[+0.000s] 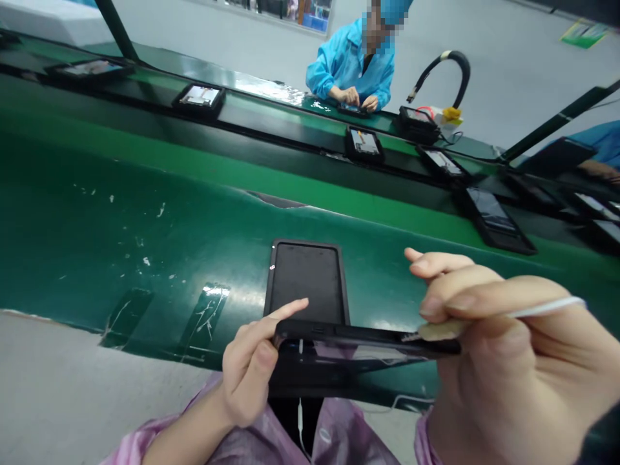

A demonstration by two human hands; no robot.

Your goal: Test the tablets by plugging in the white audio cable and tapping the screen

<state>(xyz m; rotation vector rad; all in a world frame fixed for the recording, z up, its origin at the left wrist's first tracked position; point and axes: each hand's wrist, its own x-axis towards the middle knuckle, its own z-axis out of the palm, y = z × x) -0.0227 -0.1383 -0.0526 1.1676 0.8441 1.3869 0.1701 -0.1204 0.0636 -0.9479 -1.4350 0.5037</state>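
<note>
My left hand grips the left end of a black touchscreen device, thumb on the near side, one finger stretched out past its upper edge. The device is tilted, so its long thin edge faces up and its glossy screen leans toward me. My right hand pinches a cable plug with a yellowish body and a white cord. Its metal tip lies at the device's upper edge, right of the middle; I cannot tell whether it is inserted. Behind the device, a black tray rests on the green bench, its lower part hidden.
Beyond the green bench, a conveyor line carries black trays with devices, among them one tray and another. Opposite, a person in blue handles a device. A thin white cord hangs at my lap.
</note>
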